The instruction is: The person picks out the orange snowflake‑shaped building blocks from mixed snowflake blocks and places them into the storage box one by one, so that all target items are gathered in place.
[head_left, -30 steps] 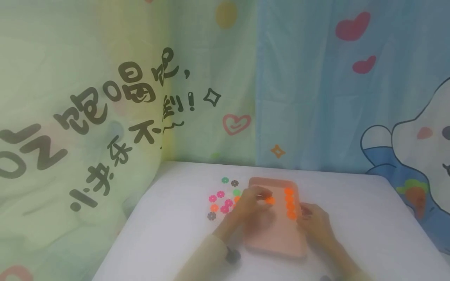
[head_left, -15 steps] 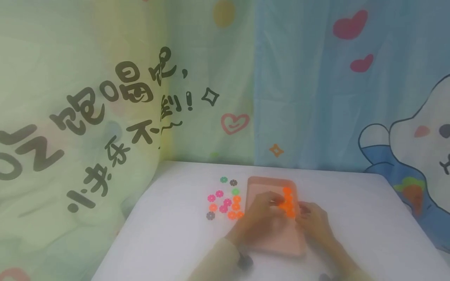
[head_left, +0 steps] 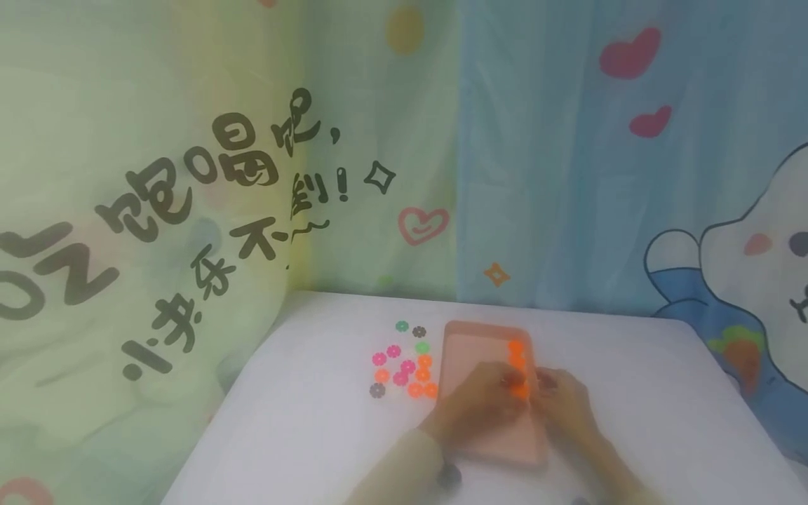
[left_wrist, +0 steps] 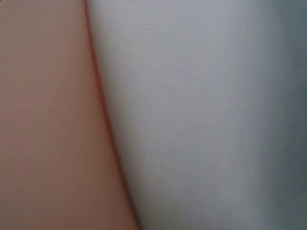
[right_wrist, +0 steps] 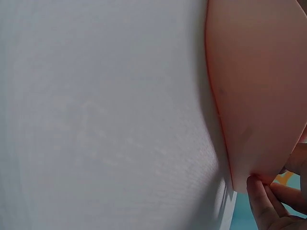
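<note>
A shallow pink tray (head_left: pixel 467 344) lies on the white table in the head view. A column of orange flower-shaped discs (head_left: pixel 517 348) runs along the inside of its right wall, its lower part half covered by fingers. My left hand (head_left: pixel 476 400) reaches over the tray, fingertips bent at these discs; it appears to pinch one orange disc, largely hidden. My right hand (head_left: pixel 564 400) grips the tray's right rim with bent fingers. The right wrist view shows its fingers (right_wrist: pixel 259 199) against the tray's wall (right_wrist: pixel 254 96). The left wrist view shows only tray wall (left_wrist: pixel 53 120) and table.
Left of the tray lie several loose flower-shaped discs: pink (head_left: pixel 408 366), orange (head_left: pixel 423 374), green (head_left: pixel 422 347) and dark grey (head_left: pixel 377 390). The white table (head_left: pixel 303 421) ends at printed curtains (head_left: pixel 379 140) behind and at the left.
My left hand has carried an orange disc rightward across the tray to the orange column, then slightly nearer me. Loose orange discs at the left came into view. My right hand stays at the rim.
</note>
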Demonstrator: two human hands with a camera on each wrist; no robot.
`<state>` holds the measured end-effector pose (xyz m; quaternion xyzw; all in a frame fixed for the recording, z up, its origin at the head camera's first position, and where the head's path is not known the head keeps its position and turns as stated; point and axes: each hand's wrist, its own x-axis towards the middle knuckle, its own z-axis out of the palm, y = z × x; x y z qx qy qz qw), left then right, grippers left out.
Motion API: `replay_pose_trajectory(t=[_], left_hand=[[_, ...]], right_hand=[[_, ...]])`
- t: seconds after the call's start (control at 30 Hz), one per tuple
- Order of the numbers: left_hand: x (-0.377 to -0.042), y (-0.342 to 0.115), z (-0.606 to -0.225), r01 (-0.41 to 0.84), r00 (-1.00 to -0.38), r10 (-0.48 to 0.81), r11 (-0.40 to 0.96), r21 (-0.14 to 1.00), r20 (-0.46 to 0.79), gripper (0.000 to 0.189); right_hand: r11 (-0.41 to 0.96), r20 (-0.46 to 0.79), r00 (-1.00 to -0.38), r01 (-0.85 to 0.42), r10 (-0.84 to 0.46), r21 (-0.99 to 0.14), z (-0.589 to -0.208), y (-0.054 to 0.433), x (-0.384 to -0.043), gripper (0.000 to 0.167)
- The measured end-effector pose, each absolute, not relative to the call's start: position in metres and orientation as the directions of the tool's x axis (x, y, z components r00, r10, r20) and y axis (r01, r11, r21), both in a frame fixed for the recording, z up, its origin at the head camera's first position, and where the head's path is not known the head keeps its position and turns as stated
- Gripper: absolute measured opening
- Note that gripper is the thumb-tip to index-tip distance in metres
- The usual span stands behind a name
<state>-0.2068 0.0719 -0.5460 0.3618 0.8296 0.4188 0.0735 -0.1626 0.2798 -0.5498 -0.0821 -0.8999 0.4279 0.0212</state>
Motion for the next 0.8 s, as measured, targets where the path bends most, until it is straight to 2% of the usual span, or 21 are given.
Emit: replay_pose_trajectory(t=[0.17,0.37,0.57,0.8], left_hand=[[-0.209,0.073,-0.554,0.585,-0.701,0.693,0.423,0.692,0.17,0.037],[-0.21,0.075,-0.559,0.538,-0.7,0.708,0.433,0.723,0.096,0.032],[-0.208,0.076,-0.559,0.51,-0.693,0.719,0.441,0.739,0.05,0.033],[-0.211,0.078,-0.561,0.647,-0.627,0.771,0.434,0.627,0.114,0.035]], right_hand=[[0.625,0.013,-0.987,0.092,0.162,-0.775,-0.547,0.278,-0.161,0.055],[0.644,0.075,-0.985,0.045,0.157,-0.764,-0.553,0.282,-0.164,0.051],[0.634,0.06,-0.986,0.051,0.153,-0.772,-0.55,0.28,-0.163,0.051],[0.642,0.043,-0.988,0.065,0.152,-0.764,-0.553,0.282,-0.164,0.051]])
